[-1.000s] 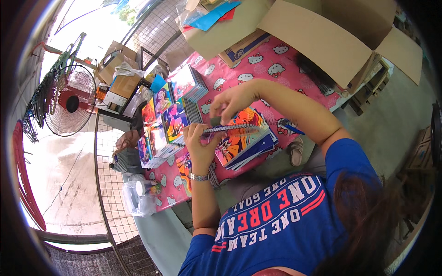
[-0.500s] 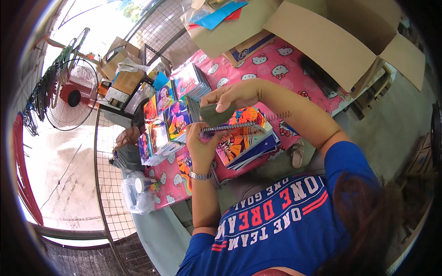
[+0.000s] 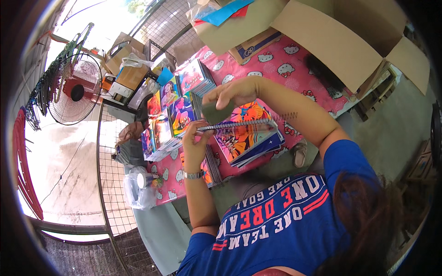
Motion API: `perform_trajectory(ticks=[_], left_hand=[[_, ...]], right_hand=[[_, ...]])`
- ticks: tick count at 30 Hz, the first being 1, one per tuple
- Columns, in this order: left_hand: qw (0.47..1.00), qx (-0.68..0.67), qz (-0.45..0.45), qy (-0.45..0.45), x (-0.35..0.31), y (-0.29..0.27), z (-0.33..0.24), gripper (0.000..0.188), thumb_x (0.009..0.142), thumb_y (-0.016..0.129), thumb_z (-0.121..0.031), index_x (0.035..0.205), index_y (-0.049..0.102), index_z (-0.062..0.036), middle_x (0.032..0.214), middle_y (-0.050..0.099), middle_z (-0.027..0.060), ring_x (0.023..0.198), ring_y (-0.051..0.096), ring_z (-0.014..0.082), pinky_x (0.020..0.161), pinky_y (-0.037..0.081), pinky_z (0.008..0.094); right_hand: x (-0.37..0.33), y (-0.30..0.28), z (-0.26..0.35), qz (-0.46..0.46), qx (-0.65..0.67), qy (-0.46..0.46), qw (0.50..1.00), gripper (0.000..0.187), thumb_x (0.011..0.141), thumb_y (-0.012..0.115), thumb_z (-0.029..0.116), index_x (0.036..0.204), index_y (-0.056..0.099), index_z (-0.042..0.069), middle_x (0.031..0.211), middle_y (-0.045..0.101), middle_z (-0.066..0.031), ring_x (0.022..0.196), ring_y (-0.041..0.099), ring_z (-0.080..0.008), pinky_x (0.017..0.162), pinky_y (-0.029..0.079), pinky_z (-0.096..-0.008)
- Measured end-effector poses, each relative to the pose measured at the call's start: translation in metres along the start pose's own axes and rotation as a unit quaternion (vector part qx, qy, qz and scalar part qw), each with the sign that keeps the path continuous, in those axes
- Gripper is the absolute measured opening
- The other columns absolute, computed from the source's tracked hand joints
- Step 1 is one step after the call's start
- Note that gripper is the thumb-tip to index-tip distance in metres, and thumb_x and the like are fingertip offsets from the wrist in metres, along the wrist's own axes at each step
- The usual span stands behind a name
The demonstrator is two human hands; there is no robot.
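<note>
My left hand is closed on a spiral notebook stood on edge, its bound edge up. A thin wire coil runs along that edge, and its loose end sticks out past the right side, in front of my right forearm. My right hand grips a dark olive, block-like pad from above, its lower edge at the coil; the pad is blurred. Beneath lies a stack of bright illustrated covers, partly hidden by the held notebook. Next to my left wrist rests another coil-bound notebook.
Stacks of colourful notebooks stand left on the pink patterned tablecloth. A large open carton occupies the far right, beside a flat blue-marked box. A plastic bag sits at the table's left corner, and a fan stands beyond.
The pad has dropped slightly against the coil and is now blurred. The coil's loose end reaches a little further right. The whole view has shifted slightly.
</note>
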State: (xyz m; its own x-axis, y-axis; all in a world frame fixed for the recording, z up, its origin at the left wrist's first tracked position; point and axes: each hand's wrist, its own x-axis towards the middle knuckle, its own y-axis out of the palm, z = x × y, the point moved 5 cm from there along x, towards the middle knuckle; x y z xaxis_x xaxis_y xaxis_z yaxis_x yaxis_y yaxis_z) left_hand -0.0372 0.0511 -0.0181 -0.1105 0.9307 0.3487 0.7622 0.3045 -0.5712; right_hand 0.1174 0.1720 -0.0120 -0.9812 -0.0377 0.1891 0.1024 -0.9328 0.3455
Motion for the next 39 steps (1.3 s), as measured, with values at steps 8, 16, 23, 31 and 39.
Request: perform_trajectory(ticks=[8,16,23,31,39], left_hand=[[0.993,-0.096,0.02,-0.064,0.005,0.007,0.026,0.027,0.082,0.074,0.003,0.103,0.059,-0.0013,0.086,0.063,-0.0008,0.067,0.051,0.0025,0.059,0.041,0.0186],[0.988,-0.133,0.018,-0.083,0.005,0.008,0.014,0.02,0.085,0.07,0.005,0.102,0.059,-0.0003,0.084,0.066,0.0013,0.069,0.059,0.0046,0.059,0.045,0.0187],[0.982,-0.149,-0.087,-0.081,0.001,0.008,0.008,0.022,0.091,0.066,-0.001,0.112,0.062,0.0033,0.087,0.067,0.0062,0.069,0.063,0.0089,0.06,0.054,0.0221],[0.966,-0.157,-0.184,-0.091,-0.012,0.015,0.025,0.02,0.098,0.061,-0.012,0.109,0.063,0.0035,0.083,0.063,0.0044,0.066,0.062,0.0082,0.051,0.055,0.0224],[0.962,-0.15,-0.226,-0.034,-0.012,0.023,0.017,0.017,0.094,0.067,-0.01,0.105,0.065,0.0023,0.077,0.063,0.0033,0.058,0.06,0.0065,0.048,0.051,0.0202]], right_hand=[[0.008,-0.008,0.0,-0.013,-0.217,0.101,0.971,0.04,0.085,0.069,0.027,0.117,0.06,0.004,0.099,0.061,0.0001,0.088,0.056,-0.0076,0.076,0.046,-0.0257],[0.011,-0.035,-0.013,-0.099,-0.301,0.097,0.943,0.045,0.082,0.075,0.038,0.108,0.066,0.003,0.088,0.063,-0.0011,0.083,0.059,-0.0109,0.074,0.047,-0.0258],[-0.126,-0.155,-0.11,-0.517,-0.569,0.279,0.576,0.066,0.075,0.074,0.054,0.125,0.061,0.014,0.116,0.063,-0.0147,0.115,0.056,-0.0368,0.099,0.044,-0.0503],[-0.22,0.004,-0.228,-0.473,-0.71,0.253,0.457,0.07,0.087,0.065,0.043,0.144,0.041,0.011,0.149,0.039,-0.0145,0.137,0.035,-0.0407,0.112,0.029,-0.0543],[-0.156,0.043,-0.1,-0.592,-0.582,-0.075,0.553,0.047,0.082,0.072,0.019,0.125,0.06,0.004,0.117,0.061,-0.0121,0.113,0.054,-0.0317,0.099,0.041,-0.0433]])
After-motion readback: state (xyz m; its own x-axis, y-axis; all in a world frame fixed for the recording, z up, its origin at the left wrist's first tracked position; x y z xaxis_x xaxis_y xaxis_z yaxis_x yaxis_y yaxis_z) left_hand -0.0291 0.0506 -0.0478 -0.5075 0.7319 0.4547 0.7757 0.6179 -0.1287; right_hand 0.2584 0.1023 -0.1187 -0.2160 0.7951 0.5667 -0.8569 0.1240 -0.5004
